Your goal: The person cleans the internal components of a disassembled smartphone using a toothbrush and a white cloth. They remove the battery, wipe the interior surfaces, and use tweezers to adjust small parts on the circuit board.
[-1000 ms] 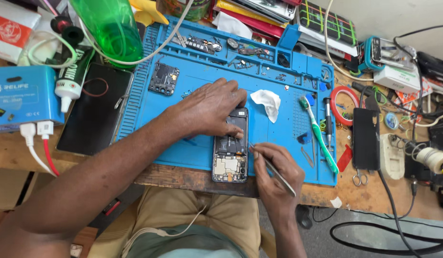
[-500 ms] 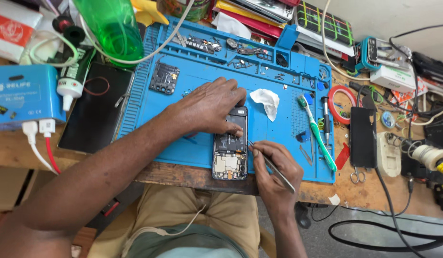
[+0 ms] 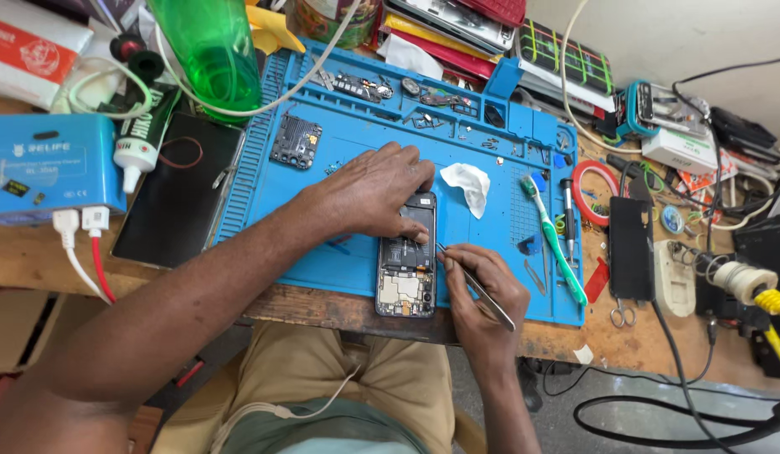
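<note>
Opened phone [image 3: 405, 267], its back cover off, lies near the front edge of the blue repair mat [image 3: 339, 160]. Left hand [image 3: 375, 189] presses flat on its far end, fingers closed against it. Right hand [image 3: 481, 294] pinches metal tweezers [image 3: 476, 287], tip touching the phone's right side; a white wipe [image 3: 468, 185] lies just beyond.

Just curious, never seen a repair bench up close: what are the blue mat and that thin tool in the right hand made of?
The blue mat looks like soft silicone or rubber: matte, with moulded ridges and small trays. The thin tool, pinched in the right hand, seems polished metal, likely steel tweezers, given its grey glint.
</note>
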